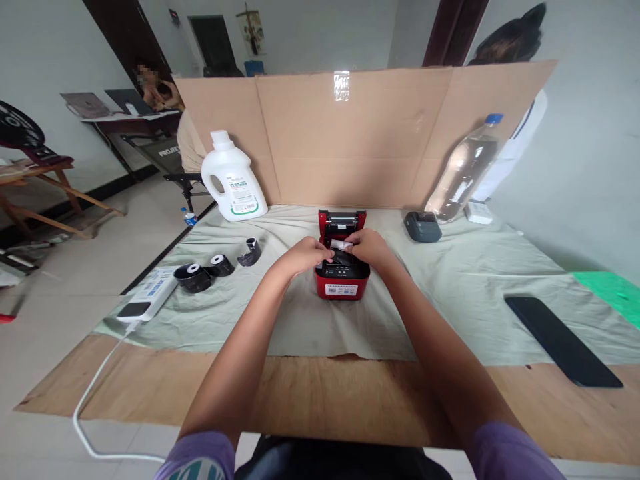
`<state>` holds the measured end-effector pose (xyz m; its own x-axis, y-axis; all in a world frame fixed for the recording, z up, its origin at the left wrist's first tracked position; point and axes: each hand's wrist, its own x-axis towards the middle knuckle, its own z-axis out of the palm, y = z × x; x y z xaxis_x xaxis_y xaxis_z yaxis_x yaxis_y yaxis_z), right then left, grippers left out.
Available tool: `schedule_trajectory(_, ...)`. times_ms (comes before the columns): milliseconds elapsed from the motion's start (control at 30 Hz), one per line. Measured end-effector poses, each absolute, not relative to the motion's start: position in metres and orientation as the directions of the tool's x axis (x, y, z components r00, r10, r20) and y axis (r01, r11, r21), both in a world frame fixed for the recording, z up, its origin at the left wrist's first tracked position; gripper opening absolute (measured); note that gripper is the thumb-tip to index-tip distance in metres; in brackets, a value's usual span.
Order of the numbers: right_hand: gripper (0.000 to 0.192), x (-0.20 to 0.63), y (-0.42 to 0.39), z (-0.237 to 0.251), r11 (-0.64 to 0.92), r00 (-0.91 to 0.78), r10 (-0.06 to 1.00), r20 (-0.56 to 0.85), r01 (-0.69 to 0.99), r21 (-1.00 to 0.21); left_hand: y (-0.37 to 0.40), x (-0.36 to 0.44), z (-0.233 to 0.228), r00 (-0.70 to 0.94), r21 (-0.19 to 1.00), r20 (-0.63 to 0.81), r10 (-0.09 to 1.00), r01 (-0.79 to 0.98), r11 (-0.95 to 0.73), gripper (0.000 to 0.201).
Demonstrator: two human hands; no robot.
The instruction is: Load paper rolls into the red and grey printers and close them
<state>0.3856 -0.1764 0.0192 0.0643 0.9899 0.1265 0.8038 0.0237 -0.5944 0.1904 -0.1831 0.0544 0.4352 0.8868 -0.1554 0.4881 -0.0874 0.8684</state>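
A small red and black printer (pixel 343 289) stands on the cloth in front of me with its lid raised at the back. A short white roll (pixel 341 245) shows over its opening, with dark material (pixel 343 257) just below. My right hand (pixel 369 247) pinches the right end of the white roll. From the left, my left hand (pixel 309 255) reaches to the printer's opening with thumb and fingers closed together. What the left fingertips hold is too small to make out. The inside of the printer is partly hidden by both hands.
Black rolls with white cores (pixel 219 265) and a white power strip (pixel 150 293) lie at left. A white jug (pixel 235 180) and a clear bottle (pixel 465 170) stand before the cardboard screen (pixel 350 140). A dark grey device (pixel 423 227) and a phone (pixel 561 340) are at right.
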Motion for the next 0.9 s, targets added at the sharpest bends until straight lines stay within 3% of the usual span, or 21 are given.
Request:
schedule_trajectory(233, 0.018, 0.372, -0.177, 0.028, -0.029, 0.056, 0.996, 0.073, 0.944, -0.330, -0.180, 0.190, 0.046, 0.486, 0.802, -0.132, 0.864, 0.565, -0.195, 0.024)
schedule_trajectory(333, 0.015, 0.366, -0.174, 0.030, -0.034, 0.057, 0.996, 0.063, 0.949, -0.314, -0.181, 0.189, 0.050, 0.495, 0.734, -0.076, 0.865, 0.615, -0.288, 0.018)
schedule_trajectory(467, 0.017, 0.365, -0.173, 0.029, -0.033, 0.054, 0.997, 0.058, 0.950, -0.310, -0.180, 0.188, 0.049, 0.482, 0.611, 0.100, 0.870, 0.661, -0.437, 0.019)
schedule_trajectory(533, 0.020, 0.370, -0.173, 0.029, -0.022, 0.043, 0.998, 0.049, 0.933, -0.360, -0.178, 0.188, 0.046, 0.523, 0.598, 0.137, 0.841, 0.633, -0.491, 0.025)
schedule_trajectory(667, 0.018, 0.395, -0.172, 0.035, -0.002, 0.005, 1.000, 0.003, 0.745, -0.667, -0.177, 0.188, 0.045, 0.578, 0.577, 0.112, 0.808, 0.624, -0.527, 0.031)
schedule_trajectory(733, 0.015, 0.410, -0.171, 0.040, 0.023, 0.051, 0.996, 0.070, 0.626, -0.779, -0.179, 0.188, 0.049, 0.601, 0.535, 0.102, 0.793, 0.639, -0.553, 0.028)
schedule_trajectory(900, 0.021, 0.429, -0.165, 0.039, 0.094, 0.275, 0.921, 0.277, 0.532, -0.841, -0.182, 0.184, 0.055, 0.641, 0.472, 0.062, 0.765, 0.657, -0.588, 0.023)
